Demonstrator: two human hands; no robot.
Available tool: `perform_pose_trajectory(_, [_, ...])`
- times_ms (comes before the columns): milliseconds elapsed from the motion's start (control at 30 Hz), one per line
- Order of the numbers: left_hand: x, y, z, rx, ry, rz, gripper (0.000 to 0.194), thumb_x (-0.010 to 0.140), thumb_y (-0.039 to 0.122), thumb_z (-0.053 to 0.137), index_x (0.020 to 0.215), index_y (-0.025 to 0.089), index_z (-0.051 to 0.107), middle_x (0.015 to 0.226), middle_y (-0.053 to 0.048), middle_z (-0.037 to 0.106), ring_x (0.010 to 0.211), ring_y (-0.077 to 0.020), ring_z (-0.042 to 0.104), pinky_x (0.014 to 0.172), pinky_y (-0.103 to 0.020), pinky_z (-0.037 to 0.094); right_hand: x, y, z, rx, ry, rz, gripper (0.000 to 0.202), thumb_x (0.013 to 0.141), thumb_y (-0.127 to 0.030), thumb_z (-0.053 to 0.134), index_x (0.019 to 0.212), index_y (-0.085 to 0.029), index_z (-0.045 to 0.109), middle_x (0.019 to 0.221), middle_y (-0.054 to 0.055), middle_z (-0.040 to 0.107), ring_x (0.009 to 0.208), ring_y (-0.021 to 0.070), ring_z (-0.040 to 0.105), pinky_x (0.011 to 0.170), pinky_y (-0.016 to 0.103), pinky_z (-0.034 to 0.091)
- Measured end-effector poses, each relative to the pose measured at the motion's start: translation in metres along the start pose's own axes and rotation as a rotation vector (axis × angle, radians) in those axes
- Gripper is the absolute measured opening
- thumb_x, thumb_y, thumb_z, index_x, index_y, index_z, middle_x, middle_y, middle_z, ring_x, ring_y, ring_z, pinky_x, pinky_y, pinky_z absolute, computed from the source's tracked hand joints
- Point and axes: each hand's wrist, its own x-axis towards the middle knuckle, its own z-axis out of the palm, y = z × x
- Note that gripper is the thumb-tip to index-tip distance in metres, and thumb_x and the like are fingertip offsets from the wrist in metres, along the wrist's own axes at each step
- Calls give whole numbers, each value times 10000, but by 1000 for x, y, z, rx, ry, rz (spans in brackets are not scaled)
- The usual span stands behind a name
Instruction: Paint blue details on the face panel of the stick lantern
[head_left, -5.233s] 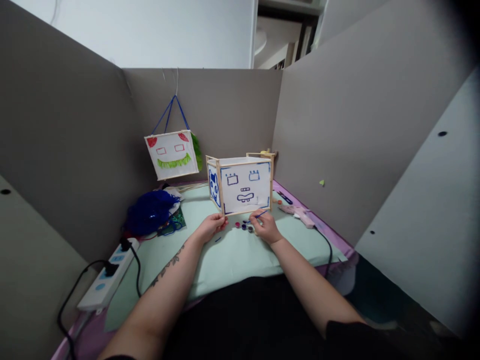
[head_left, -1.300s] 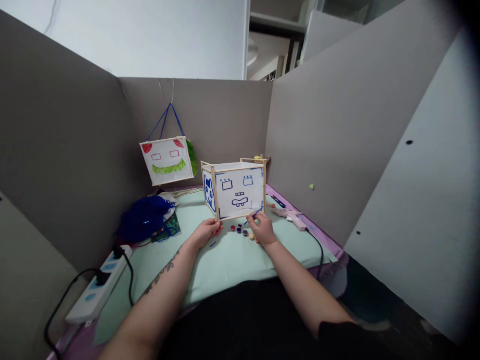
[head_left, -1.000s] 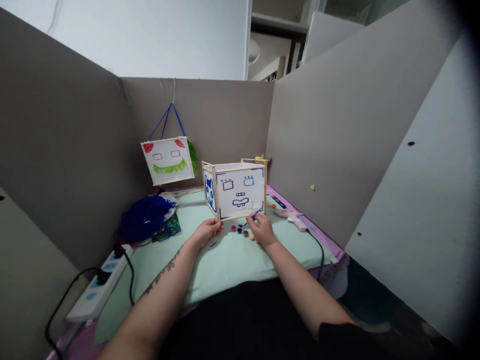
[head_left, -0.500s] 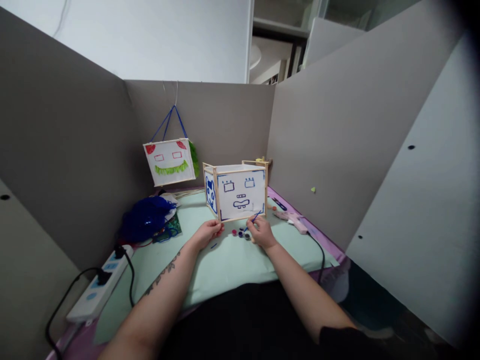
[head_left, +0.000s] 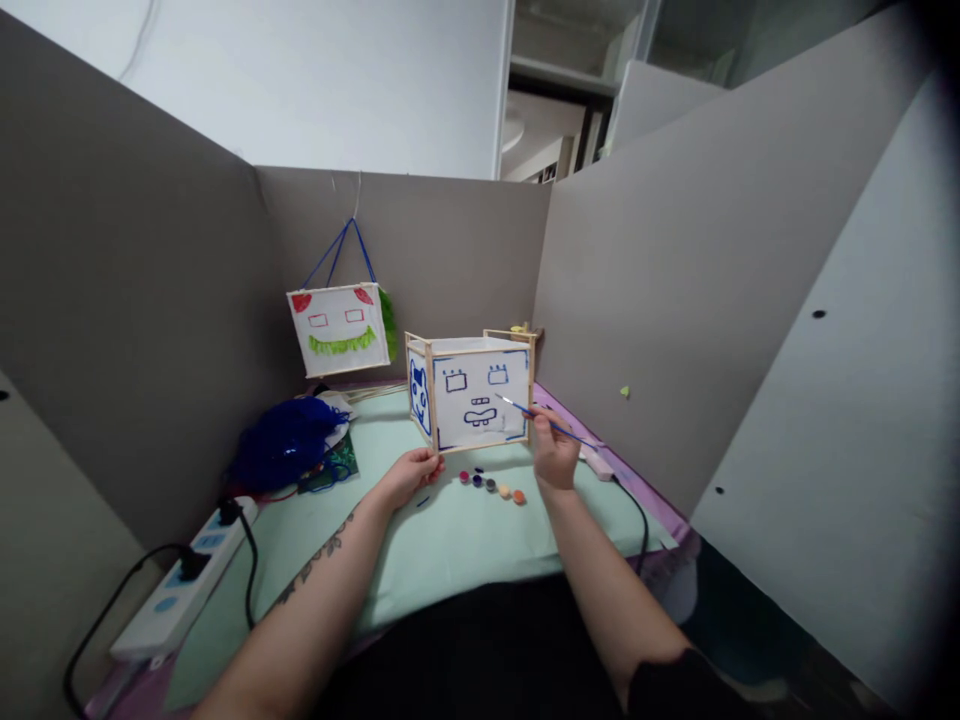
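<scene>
A wood-framed paper lantern (head_left: pixel 459 432) shows a blue-drawn face on its front and another blue figure on its left side. Its lower left front corner is pinched in my left hand (head_left: pixel 410 477). My right hand (head_left: pixel 555 453) is closed on a thin blue paintbrush (head_left: pixel 551 421), beside the lantern's right edge. The brush tip points left, in front of the drawn nose and mouth; whether it touches the paper cannot be told. Below the lantern lies a row of several small paint pots (head_left: pixel 491 485) in red, dark and orange tones.
At the left are a pile of blue yarn (head_left: pixel 289 440) and a white power strip (head_left: pixel 180 585) with black plugs. A second lantern (head_left: pixel 342 340) hangs from blue cords. A pink glue gun (head_left: pixel 598 463) with a black cable lies at the right.
My right hand has moved up and right from the paint pots, bringing the brush tip up in front of the lantern. More pots now show. My left hand stays at the corner.
</scene>
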Motion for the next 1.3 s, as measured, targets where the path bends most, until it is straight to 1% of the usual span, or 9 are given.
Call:
perform_pose_trajectory(67, [1, -1, -1, 4, 3, 0, 227, 664, 303, 739, 678, 132, 591, 646, -29, 595, 536, -82, 467, 513, -212, 314, 12, -8, 4, -27, -10, -76, 214, 853, -308, 538, 968, -205, 686, 928, 54, 701, 906, 208, 633, 855, 394, 488])
perform_pose_trajectory(133, [2, -2, -1, 5, 4, -3, 238, 657, 311, 743, 681, 132, 589, 654, -30, 597, 540, -82, 467, 517, -212, 313, 21, -14, 8, -117, -3, -234, 176, 839, -274, 565, 944, -221, 696, 899, 41, 706, 878, 197, 627, 840, 384, 494])
perform_pose_trajectory(200, [2, -3, -2, 5, 2, -4, 247, 650, 318, 747, 686, 131, 591, 663, -34, 600, 547, -85, 472, 524, -214, 319, 26, -17, 12, -159, 17, -304, 158, 839, -251, 567, 919, -225, 700, 863, 35, 709, 839, 189, 625, 816, 375, 500])
perform_pose_trajectory(233, [2, -3, -2, 4, 1, -4, 249, 647, 321, 749, 689, 131, 594, 669, -37, 602, 552, -87, 476, 529, -216, 323, 27, -18, 13, -165, 27, -313, 154, 840, -244, 565, 910, -224, 700, 852, 34, 710, 828, 187, 625, 808, 371, 502])
perform_pose_trajectory(500, [3, -5, -2, -1, 2, 5, 255, 642, 328, 754, 694, 131, 601, 684, -40, 604, 560, -89, 481, 532, -220, 328, 25, -12, 18, -230, 34, -337, 145, 845, -212, 559, 893, -213, 697, 823, 36, 710, 808, 183, 611, 781, 352, 502])
perform_pose_trajectory(700, [4, -6, -2, -16, 4, -3, 266, 640, 331, 761, 708, 127, 603, 694, -42, 613, 568, -90, 497, 551, -220, 347, 25, -13, 21, -264, 30, -337, 148, 843, -203, 555, 889, -212, 694, 819, 38, 710, 821, 184, 606, 798, 350, 505])
perform_pose_trajectory(833, [4, -6, -2, -28, 0, -4, 258, 642, 321, 761, 700, 130, 597, 680, -35, 610, 576, -89, 502, 570, -217, 360, 25, -13, 23, -280, 31, -331, 148, 846, -206, 552, 882, -209, 696, 821, 43, 712, 821, 184, 605, 795, 347, 508])
perform_pose_trajectory(967, [4, -7, -3, -26, 1, -1, 249, 647, 319, 758, 698, 131, 603, 684, -40, 617, 570, -93, 501, 554, -221, 351, 26, -12, 23, -288, 29, -329, 148, 848, -215, 553, 884, -209, 697, 828, 45, 709, 825, 185, 608, 792, 346, 508])
perform_pose_trajectory(1300, [5, -7, -2, -32, 7, -9, 244, 650, 315, 761, 706, 133, 608, 692, -41, 618, 572, -89, 508, 567, -223, 366, 25, -5, 26, -301, 16, -321, 173, 861, -254, 538, 905, -218, 701, 839, 49, 708, 838, 194, 608, 798, 369, 506])
